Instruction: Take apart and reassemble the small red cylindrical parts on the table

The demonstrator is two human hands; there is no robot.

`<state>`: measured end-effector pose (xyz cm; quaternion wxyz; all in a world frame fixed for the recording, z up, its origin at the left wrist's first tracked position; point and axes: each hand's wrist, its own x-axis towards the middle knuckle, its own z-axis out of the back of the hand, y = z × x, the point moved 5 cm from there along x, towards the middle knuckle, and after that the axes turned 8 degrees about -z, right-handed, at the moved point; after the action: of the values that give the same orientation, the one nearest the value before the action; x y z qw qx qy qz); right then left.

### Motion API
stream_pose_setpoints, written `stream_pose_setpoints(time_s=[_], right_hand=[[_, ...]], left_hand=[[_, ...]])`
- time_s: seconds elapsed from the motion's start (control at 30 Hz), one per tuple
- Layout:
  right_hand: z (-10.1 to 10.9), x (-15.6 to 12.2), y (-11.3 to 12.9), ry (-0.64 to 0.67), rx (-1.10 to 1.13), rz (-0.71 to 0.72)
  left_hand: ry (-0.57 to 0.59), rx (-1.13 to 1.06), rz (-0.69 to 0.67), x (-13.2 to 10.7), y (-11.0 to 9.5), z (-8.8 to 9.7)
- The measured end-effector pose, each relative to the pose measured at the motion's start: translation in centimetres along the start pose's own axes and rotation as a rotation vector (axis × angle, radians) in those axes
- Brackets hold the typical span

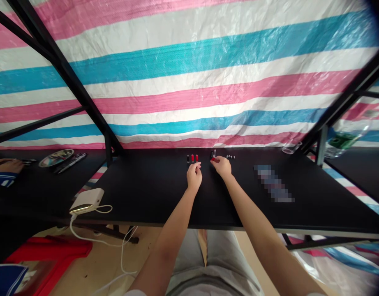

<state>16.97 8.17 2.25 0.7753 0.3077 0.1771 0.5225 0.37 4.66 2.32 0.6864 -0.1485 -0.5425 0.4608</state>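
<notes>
My right hand (pixel 223 166) is closed in a pinch on a small red cap-like piece (pixel 212 159) above the black tabletop (pixel 146 181). Just beyond its fingertips stand a small black piece (pixel 211 154) and a clear or silvery one (pixel 214 153). To its right lie several tiny silvery pieces (pixel 230 156). My left hand (pixel 194 176) has its fingers drawn together; whether they hold anything is too small to tell. In front of it, a short black piece (pixel 188 158) and two red ones (pixel 192 158) form a row.
A white power bank (pixel 87 200) with cables sits at the left edge. Toward the right are a blurred-out rectangular item (pixel 273 183), a clear cup (pixel 292 147) and a bottle (pixel 343 142). Another person's hand (pixel 10 165) works left, near a round dish (pixel 56 158) and pens (pixel 72 163).
</notes>
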Motion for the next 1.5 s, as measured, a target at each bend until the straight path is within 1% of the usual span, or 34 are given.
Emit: stream_pose_setpoints(time_s=[0.1,0.2,0.37,0.53,0.8,0.93,1.13,1.33,1.5], right_hand=[[-0.2,1.5,0.0,0.015,-0.078,-0.028],[-0.6,2.4,0.2,0.019,-0.137,-0.034],[-1.5,3.2,0.5,0.056,-0.180,-0.046],[-1.7,3.4,0.6,0.073,-0.201,-0.056],[-1.8,4.4,-0.5,0.122,-0.136,-0.063],[-1.8,4.9,-0.9,0.087,-0.109,-0.050],[-1.7,5.0,-1.1,0.054,-0.103,-0.059],[-1.4,5.1,-1.2,0.056,-0.097,-0.069],[-1.4,5.3,-1.4,0.053,-0.081,-0.039]], left_hand=[[0.017,-0.044,-0.005,-0.1,0.3,-0.4],[0.035,-0.056,-0.008,-0.2,0.6,-0.7],[0.052,-0.047,0.013,-0.4,1.0,-0.9],[0.065,-0.042,0.025,-0.4,1.0,-0.9],[0.073,-0.050,0.039,-0.5,1.1,-1.2],[0.079,-0.043,0.049,-0.5,1.2,-1.2],[0.084,-0.038,0.050,-0.5,1.0,-1.0],[0.084,-0.033,0.042,-0.5,1.0,-1.1],[0.092,-0.025,0.043,-0.6,1.1,-1.1]])
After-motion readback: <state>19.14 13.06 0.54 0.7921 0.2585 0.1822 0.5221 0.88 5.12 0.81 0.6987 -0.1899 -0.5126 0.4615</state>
